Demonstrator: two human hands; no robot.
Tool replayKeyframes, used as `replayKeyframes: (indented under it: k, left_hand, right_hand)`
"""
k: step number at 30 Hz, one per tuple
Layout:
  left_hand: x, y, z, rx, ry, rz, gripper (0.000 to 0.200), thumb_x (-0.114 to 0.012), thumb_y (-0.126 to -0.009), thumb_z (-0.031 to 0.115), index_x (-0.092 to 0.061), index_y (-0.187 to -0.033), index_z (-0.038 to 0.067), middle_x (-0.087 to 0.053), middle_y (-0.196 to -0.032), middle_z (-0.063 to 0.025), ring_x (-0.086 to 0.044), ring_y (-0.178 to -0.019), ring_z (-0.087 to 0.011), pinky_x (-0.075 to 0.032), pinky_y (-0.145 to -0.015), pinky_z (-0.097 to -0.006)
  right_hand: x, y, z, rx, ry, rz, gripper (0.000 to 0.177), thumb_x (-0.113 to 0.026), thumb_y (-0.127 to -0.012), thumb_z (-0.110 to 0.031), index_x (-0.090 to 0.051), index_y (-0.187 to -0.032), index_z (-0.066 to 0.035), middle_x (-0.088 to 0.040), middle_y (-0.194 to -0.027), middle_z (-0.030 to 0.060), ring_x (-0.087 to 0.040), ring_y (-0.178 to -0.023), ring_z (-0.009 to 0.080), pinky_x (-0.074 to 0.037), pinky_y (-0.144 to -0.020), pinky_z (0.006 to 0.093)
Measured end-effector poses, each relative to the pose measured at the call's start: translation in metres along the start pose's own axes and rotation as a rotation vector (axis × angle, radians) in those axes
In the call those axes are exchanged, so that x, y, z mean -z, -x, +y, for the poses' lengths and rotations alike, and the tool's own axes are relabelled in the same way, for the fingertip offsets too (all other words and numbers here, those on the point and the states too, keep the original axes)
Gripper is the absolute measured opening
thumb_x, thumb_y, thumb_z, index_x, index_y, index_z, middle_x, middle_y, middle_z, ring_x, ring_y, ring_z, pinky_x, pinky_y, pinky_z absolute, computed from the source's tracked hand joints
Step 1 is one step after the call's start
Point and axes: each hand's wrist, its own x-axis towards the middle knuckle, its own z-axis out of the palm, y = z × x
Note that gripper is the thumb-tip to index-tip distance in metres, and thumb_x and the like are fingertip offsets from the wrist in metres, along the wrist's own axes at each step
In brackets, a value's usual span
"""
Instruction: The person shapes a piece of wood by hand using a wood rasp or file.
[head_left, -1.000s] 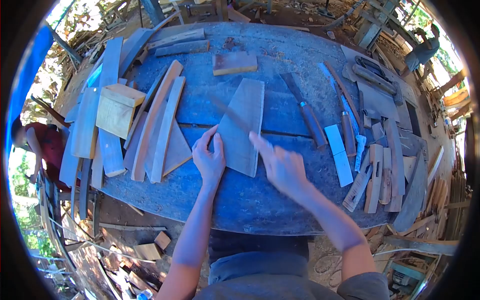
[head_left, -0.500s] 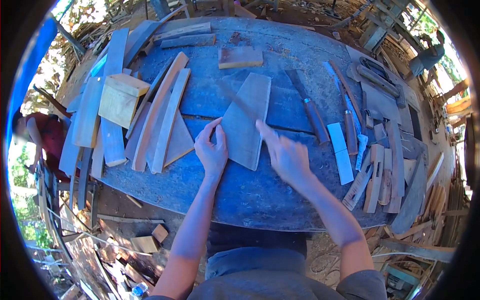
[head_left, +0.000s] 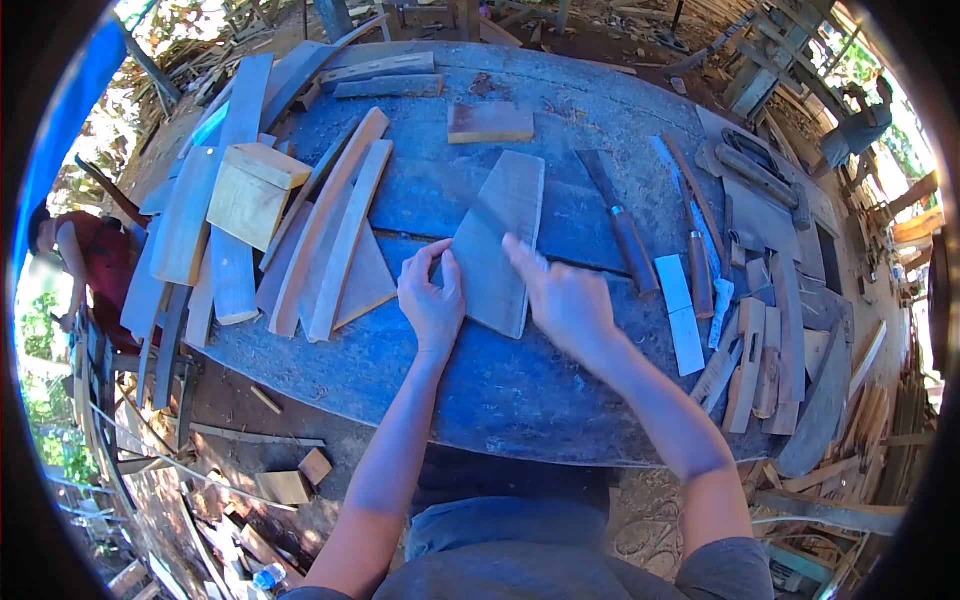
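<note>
A flat, tapered wooden board lies on the blue table between my hands. My left hand rests at the board's left edge, its thumb and fingers curled towards each other; whether anything is between them is too small to tell. Over the board's right edge is my right hand, the index finger stretched out across the board's surface and the other fingers folded. No object shows in it. A wide-bladed chisel lies to the right of the board, beside a white strip and a second wooden-handled tool.
Curved wooden pieces and a pale block lie on the left. A small block sits beyond the board. Wooden pieces and a hand plane are on the right. One person is far left, another far right.
The view has shifted slightly, moving the table's contents a little to the right. My right hand's finger has moved slightly left over the board.
</note>
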Motion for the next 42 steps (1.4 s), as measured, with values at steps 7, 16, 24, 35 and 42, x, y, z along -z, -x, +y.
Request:
replayKeyframes:
  k: [7,16,24,35,42]
  left_hand:
    - [-0.001,0.0,-0.004,-0.012,0.032,-0.013,0.017,-0.061,-0.095,0.016,-0.071,-0.103,0.007,-0.069,-0.092,-0.0119,-0.064,-0.09,-0.0259,-0.05,-0.081,-0.0379]
    - [-0.002,-0.002,-0.009,-0.075,0.01,0.017,0.014,-0.062,-0.093,0.014,-0.07,-0.102,0.005,-0.069,-0.091,-0.0118,-0.064,-0.085,-0.027,-0.05,-0.078,-0.0378]
    - [-0.001,-0.001,-0.005,-0.014,0.035,-0.009,0.014,-0.061,-0.094,0.012,-0.07,-0.101,0.004,-0.07,-0.092,-0.0121,-0.066,-0.087,-0.0262,-0.051,-0.077,-0.0365]
    - [-0.005,-0.002,-0.005,-0.075,0.036,-0.006,0.015,-0.059,-0.094,0.011,-0.067,-0.101,0.0,-0.07,-0.092,-0.0155,-0.068,-0.085,-0.0274,-0.052,-0.077,-0.0372]
    - [-0.001,-0.001,0.003,0.021,0.022,-0.096,0.026,-0.059,-0.097,0.02,-0.062,-0.115,0.002,-0.068,-0.102,-0.0161,-0.065,-0.095,-0.0304,-0.05,-0.086,-0.0398]
  right_hand:
    - [0.003,-0.062,0.04,-0.099,0.1,0.077,0.048,-0.052,-0.095,-0.02,-0.052,-0.142,-0.03,-0.069,-0.072,0.017,-0.069,-0.062,0.0357,-0.055,-0.055,0.0497]
    - [0.022,0.016,-0.008,0.009,0.045,-0.125,0.04,-0.049,-0.098,-0.025,-0.056,-0.138,-0.027,-0.07,-0.073,0.015,-0.069,-0.06,0.0328,-0.055,-0.052,0.0443]
    - [-0.009,-0.053,0.047,-0.114,-0.132,0.21,0.041,-0.046,-0.101,-0.025,-0.052,-0.142,-0.024,-0.068,-0.069,0.0176,-0.067,-0.059,0.036,-0.053,-0.051,0.0487]
    - [-0.007,-0.067,0.051,-0.226,-0.143,0.123,0.04,-0.045,-0.101,-0.028,-0.054,-0.14,-0.031,-0.07,-0.082,0.0202,-0.069,-0.072,0.0417,-0.056,-0.064,0.0512]
    - [-0.034,-0.072,0.091,-0.31,-0.39,0.342,0.038,-0.044,-0.103,-0.028,-0.054,-0.139,-0.024,-0.069,-0.104,0.0238,-0.067,-0.097,0.0433,-0.053,-0.082,0.0533]
